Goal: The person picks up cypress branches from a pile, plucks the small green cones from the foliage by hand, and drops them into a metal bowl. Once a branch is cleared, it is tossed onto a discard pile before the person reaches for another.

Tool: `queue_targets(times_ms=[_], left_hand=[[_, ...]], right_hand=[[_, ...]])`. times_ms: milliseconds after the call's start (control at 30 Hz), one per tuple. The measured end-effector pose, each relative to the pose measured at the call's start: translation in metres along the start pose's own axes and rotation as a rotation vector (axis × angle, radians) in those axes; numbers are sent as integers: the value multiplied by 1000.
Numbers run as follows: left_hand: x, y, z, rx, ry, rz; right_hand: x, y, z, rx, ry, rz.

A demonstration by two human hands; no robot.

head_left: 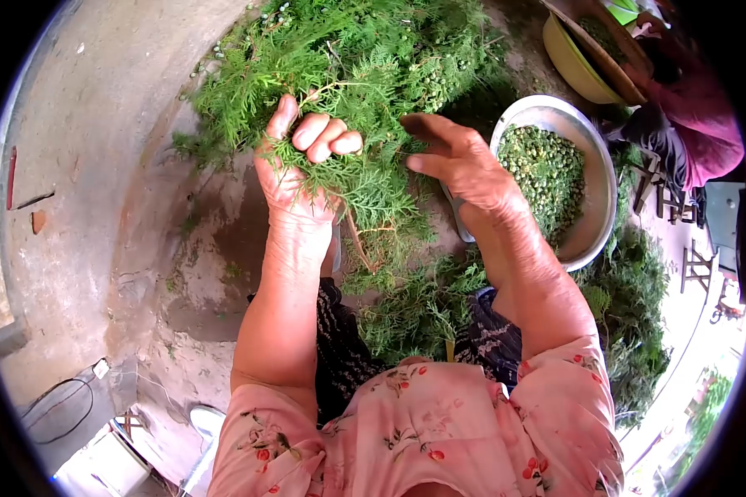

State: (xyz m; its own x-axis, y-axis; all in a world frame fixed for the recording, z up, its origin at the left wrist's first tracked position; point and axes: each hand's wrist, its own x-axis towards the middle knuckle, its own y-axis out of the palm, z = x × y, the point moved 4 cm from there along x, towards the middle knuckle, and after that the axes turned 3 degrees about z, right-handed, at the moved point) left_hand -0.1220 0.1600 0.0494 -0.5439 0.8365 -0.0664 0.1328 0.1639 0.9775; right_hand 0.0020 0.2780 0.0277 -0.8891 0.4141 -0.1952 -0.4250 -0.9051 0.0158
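Fingers curled, my left hand grips a green leafy sprig whose brown stem hangs down between my hands. To its right, my right hand has its fingers apart with nothing between them, near the sprig but not holding it. Behind both hands lies a big pile of green branches with small pale green cones among the leaves. A metal basin holding many small green cones stands just right of my right hand.
At the upper right are a yellow-green basin and a round tray beside a person in a dark pink top. More branches lie at the right and between my legs. A wall runs along the left.
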Motion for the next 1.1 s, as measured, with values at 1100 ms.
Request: queue_targets(times_ms=[1100], left_hand=[[-17,-1,1,657,57,-519]], right_hand=[[-32,60,34,-533,-986,-120]])
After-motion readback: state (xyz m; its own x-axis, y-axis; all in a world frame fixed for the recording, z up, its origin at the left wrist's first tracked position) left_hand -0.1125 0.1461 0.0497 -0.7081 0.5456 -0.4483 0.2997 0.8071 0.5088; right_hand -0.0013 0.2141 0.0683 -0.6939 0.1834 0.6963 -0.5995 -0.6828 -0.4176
